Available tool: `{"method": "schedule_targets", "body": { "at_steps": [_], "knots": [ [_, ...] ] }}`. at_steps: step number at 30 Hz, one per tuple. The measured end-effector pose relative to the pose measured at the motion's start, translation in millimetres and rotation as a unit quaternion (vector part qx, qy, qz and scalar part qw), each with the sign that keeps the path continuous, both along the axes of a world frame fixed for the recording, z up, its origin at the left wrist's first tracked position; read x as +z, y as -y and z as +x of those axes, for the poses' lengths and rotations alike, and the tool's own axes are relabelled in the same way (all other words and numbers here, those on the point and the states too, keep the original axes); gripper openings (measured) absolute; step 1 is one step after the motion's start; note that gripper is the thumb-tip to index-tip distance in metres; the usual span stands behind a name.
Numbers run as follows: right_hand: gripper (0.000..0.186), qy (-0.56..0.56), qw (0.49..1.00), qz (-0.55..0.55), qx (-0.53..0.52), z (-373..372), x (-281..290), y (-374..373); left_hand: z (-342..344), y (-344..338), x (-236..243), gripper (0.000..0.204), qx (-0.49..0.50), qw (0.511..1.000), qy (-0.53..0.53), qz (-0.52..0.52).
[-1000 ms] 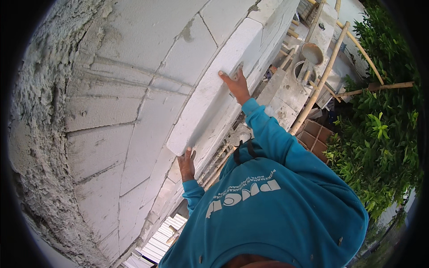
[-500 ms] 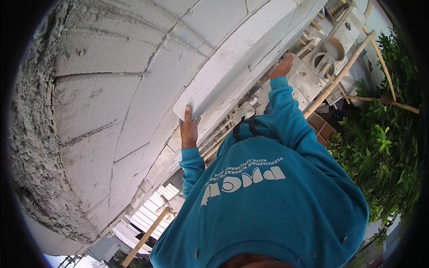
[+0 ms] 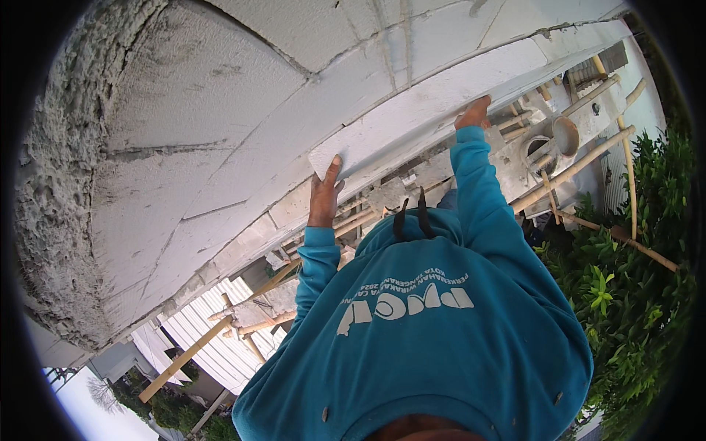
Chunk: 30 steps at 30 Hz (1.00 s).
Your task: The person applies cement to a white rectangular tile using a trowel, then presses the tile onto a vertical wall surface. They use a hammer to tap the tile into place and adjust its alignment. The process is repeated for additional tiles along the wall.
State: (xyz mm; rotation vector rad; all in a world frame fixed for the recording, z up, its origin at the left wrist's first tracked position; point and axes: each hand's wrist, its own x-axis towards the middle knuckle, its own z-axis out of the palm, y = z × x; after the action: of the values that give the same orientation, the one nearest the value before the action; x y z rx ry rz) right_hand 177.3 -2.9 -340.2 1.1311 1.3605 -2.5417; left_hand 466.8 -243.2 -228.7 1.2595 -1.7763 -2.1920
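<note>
A long white lightweight concrete block (image 3: pixel 434 94) lies along the wall of similar blocks (image 3: pixel 272 125). My left hand (image 3: pixel 323 195) grips its near left end, thumb on the upper face and fingers around the lower edge. Farther right, my right hand (image 3: pixel 474 115) holds the same block's lower side; part of its fingers is hidden by the block. Both arms, in blue-green sleeves, reach up toward the wall.
Rough mortar (image 3: pixel 55 198) covers the wall's left edge. Bamboo poles (image 3: pixel 573 170) form scaffolding at the right, beside a mortar-stained bucket (image 3: pixel 565 137). Leafy branches (image 3: pixel 625 294) fill the right side. A corrugated white roof (image 3: pixel 209 334) shows below left.
The view has turned, so the wall and block now run flatter across it. Both hands stay on the block, with similar grips.
</note>
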Motion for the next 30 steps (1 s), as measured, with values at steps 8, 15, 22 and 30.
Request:
{"method": "schedule_targets", "body": {
  "at_steps": [8, 15, 22, 30],
  "knots": [
    [0.122, -0.087, 0.980, 0.179, 0.028, -4, 93, -7, 5, 4, -23, 0.092, -0.002, 0.998, -0.045, 0.049],
    [0.118, -0.141, 0.958, 0.240, 0.062, -13, 64, -25, 9, 5, -4, 0.104, 0.090, 0.966, -0.117, 0.214],
    [0.109, -0.162, 0.964, 0.192, 0.090, 13, 78, -47, 12, -8, 19, 0.094, -0.016, 0.992, -0.090, 0.090],
    [0.116, -0.107, 0.952, 0.252, 0.134, -5, 82, -32, -5, -7, 5, 0.073, 0.153, 0.956, -0.123, 0.217]
  ]
}}
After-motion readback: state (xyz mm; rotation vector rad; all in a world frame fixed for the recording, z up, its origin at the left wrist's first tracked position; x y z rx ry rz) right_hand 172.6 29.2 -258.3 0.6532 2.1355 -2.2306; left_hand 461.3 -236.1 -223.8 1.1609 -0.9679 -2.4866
